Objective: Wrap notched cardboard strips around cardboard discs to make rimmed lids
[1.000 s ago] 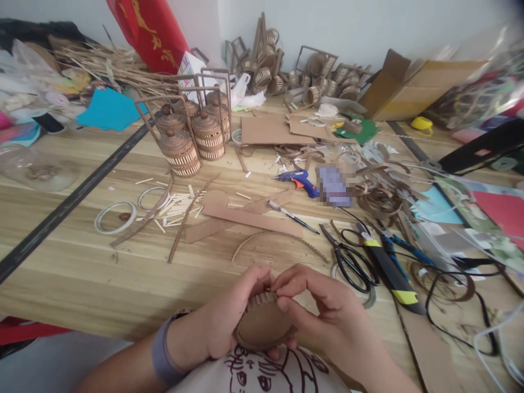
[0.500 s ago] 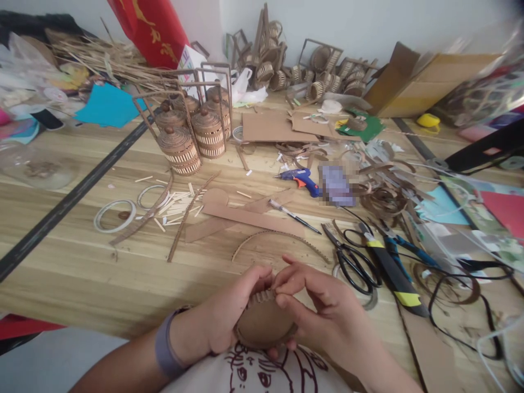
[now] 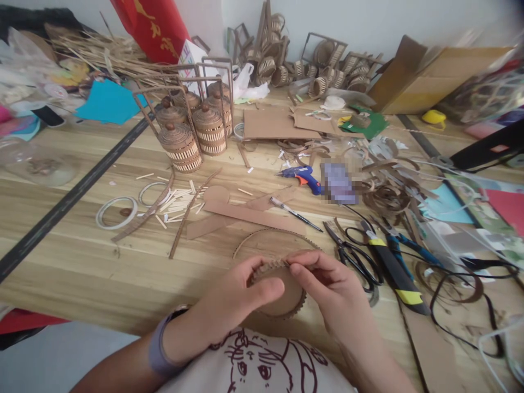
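Observation:
A round cardboard disc (image 3: 282, 297) edged with a corrugated strip is gripped by both my hands just above the near table edge. My left hand (image 3: 231, 305) is closed on its left side, thumb laid across the disc's face. My right hand (image 3: 333, 297) pinches the corrugated strip at the disc's top rim. A loose curved length of corrugated strip (image 3: 274, 237) arcs over the table just beyond my fingers. A purple band (image 3: 158, 349) circles my left wrist.
Black scissors (image 3: 354, 256), a yellow-and-black utility knife (image 3: 393, 270) and blue pliers lie to the right. A blue glue gun (image 3: 301, 177), cardboard strips (image 3: 249, 215), tape rings (image 3: 117, 213) and small woven cardboard baskets (image 3: 192, 136) sit farther back. Black cables trail at right.
Both hands have lifted the disc up and away from my body. My left thumb now lies across its face, and the disc faces the camera more.

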Action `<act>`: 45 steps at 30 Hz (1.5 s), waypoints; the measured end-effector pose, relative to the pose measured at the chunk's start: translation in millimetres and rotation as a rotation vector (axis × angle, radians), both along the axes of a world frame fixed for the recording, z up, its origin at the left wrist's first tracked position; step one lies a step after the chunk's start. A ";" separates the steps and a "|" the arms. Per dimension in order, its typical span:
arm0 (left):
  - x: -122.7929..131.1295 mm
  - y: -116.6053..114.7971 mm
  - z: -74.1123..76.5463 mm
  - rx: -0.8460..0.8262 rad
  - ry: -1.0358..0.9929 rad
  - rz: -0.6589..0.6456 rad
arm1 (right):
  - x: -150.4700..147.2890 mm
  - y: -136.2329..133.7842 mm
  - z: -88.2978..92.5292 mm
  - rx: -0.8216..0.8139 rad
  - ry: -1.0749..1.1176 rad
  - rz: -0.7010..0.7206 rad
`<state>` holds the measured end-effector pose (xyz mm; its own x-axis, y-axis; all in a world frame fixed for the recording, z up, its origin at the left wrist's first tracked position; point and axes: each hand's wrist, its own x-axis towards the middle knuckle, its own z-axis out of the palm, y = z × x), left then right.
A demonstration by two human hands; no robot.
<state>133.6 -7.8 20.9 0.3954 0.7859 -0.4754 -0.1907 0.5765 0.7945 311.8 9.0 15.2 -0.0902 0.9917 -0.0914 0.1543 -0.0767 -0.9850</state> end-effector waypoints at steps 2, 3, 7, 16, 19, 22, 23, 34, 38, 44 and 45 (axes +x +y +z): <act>-1.6 0.7 0.7 0.143 0.162 0.016 | -1.3 -0.9 -0.2 0.040 -0.015 -0.016; -1.6 1.2 1.1 0.197 0.232 0.017 | -2.2 -1.7 -0.2 0.060 -0.017 -0.016; 2.1 2.7 3.5 0.222 0.302 0.044 | -6.0 -4.7 0.0 0.115 -0.029 -0.007; 8.8 1.5 4.4 0.169 0.203 0.187 | -9.0 -9.9 -1.1 0.233 -0.080 0.014; 10.0 1.1 2.8 0.139 0.197 0.219 | -10.0 -10.3 -0.4 0.247 -0.088 0.038; 10.3 -0.5 1.0 0.129 0.207 0.235 | -11.4 -8.9 0.2 0.241 -0.093 0.065; 10.2 -1.2 0.4 0.127 0.216 0.235 | -11.9 -8.4 0.3 0.234 -0.089 0.072; 10.4 3.5 -0.9 0.083 0.257 0.198 | -10.5 -6.0 -6.3 0.283 -0.070 0.080; 9.8 8.7 -3.1 0.065 0.271 0.200 | -14.5 -0.3 -14.3 0.306 -0.073 0.054; 7.8 17.5 -14.3 0.025 0.248 0.237 | -24.7 13.0 -28.1 0.427 -0.053 0.012; 7.8 19.7 -17.5 0.025 0.234 0.236 | -24.9 14.6 -31.2 0.443 -0.043 0.004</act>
